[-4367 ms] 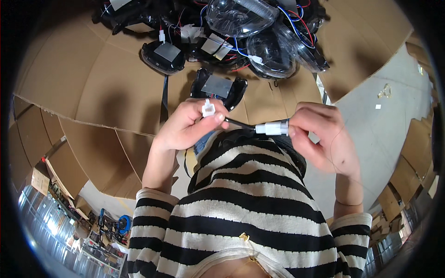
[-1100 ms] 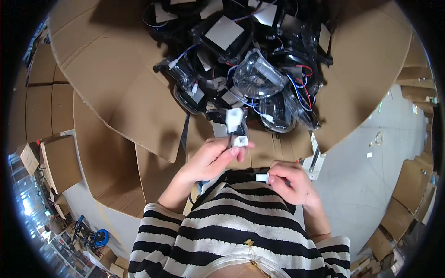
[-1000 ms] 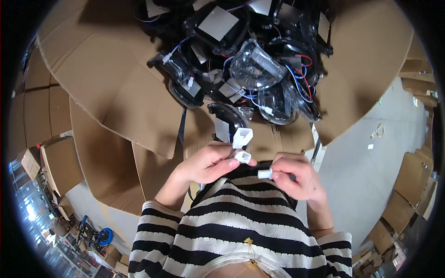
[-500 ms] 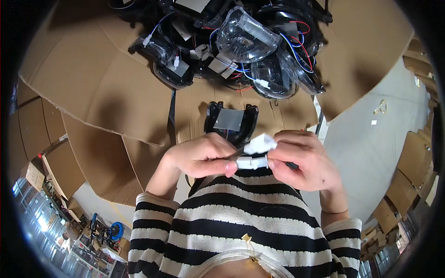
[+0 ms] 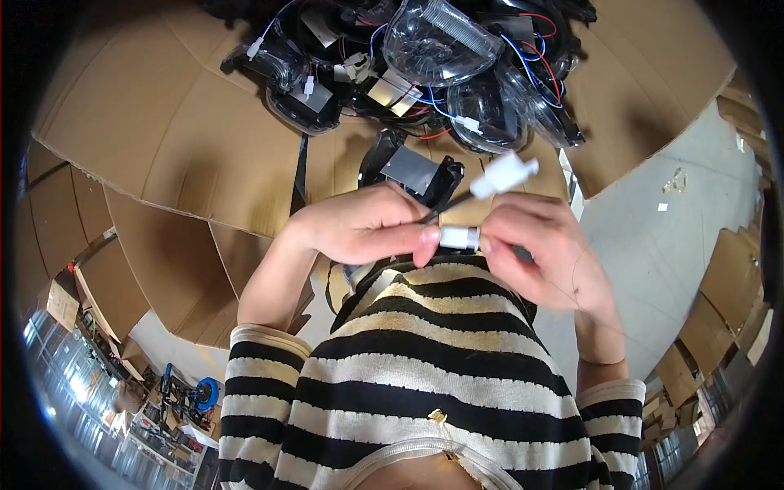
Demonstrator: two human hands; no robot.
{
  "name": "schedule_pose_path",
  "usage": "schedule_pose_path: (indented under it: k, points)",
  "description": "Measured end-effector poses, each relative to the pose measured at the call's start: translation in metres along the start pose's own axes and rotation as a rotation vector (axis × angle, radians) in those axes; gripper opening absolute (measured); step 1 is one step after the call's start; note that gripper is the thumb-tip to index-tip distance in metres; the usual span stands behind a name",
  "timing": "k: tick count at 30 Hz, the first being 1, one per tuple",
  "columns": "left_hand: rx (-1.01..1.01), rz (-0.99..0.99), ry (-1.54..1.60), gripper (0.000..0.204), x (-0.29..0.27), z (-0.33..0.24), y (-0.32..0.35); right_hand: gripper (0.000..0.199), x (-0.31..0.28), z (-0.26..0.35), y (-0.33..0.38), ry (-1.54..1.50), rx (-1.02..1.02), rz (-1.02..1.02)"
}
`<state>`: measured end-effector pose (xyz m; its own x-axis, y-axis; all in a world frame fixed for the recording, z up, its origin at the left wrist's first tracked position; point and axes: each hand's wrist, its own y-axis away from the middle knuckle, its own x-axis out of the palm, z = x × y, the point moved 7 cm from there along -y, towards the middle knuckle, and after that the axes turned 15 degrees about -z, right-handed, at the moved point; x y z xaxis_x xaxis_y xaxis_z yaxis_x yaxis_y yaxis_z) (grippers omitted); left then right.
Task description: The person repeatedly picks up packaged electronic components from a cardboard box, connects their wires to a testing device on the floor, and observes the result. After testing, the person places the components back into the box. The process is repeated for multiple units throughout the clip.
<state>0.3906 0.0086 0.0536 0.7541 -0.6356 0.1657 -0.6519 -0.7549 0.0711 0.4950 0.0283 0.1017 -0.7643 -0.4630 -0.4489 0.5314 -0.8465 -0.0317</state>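
In front of my chest my left hand (image 5: 367, 224) is closed, thumb and fingers pinching the left end of a small white plug connector (image 5: 460, 238). My right hand (image 5: 535, 249) is closed too, with its fingertips on the connector's right end. A larger white connector (image 5: 504, 174) on a dark cable (image 5: 445, 207) sticks up from the left hand, above the small one and tilted to the right. Just beyond the hands lies a black lamp unit with a silver plate (image 5: 411, 169), partly covered by my left hand and the cable.
Farther off, a heap of black lamps with clear lenses (image 5: 441, 45) lies on cardboard, with red, blue and white wires and white plugs (image 5: 468, 123). Cardboard flaps (image 5: 155, 106) stand on both sides. At the right is grey floor (image 5: 645, 237); shelving and a blue wheel (image 5: 204, 394) are at lower left.
Both hands have risen away from my chest with the small connector. The larger connector has swung up and right, and the near lamp unit has tilted.
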Motion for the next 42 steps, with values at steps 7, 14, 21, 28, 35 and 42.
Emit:
schedule_pose_path:
  k: [7, 14, 21, 28, 35, 42]
  points:
    - [-0.099, -0.376, -0.25, 0.034, -0.019, 0.006, 0.003, 0.006, -0.017, -0.025, 0.013, -0.009, 0.12, -0.149]
    - [-0.099, -0.5, -0.311, 0.037, -0.014, 0.005, 0.018, 0.006, -0.019, -0.027, 0.04, -0.358, 0.424, -0.005]
    - [-0.089, -0.521, -0.133, 0.019, -0.009, 0.005, 0.02, 0.004, -0.014, -0.021, 0.035, -0.355, 0.365, -0.046]
    - [-0.155, -0.502, 0.049, 0.012, -0.008, 0.012, 0.025, 0.005, -0.023, -0.015, 0.027, -0.306, 0.185, -0.143]
    - [-0.145, -0.432, 0.083, 0.012, -0.004, 0.011, 0.023, 0.006, -0.021, -0.021, 0.031, -0.297, 0.362, -0.153]
    - [-0.154, -0.492, 0.019, 0.011, -0.009, 0.012, 0.021, 0.007, -0.02, -0.018, 0.029, -0.316, 0.29, -0.143]
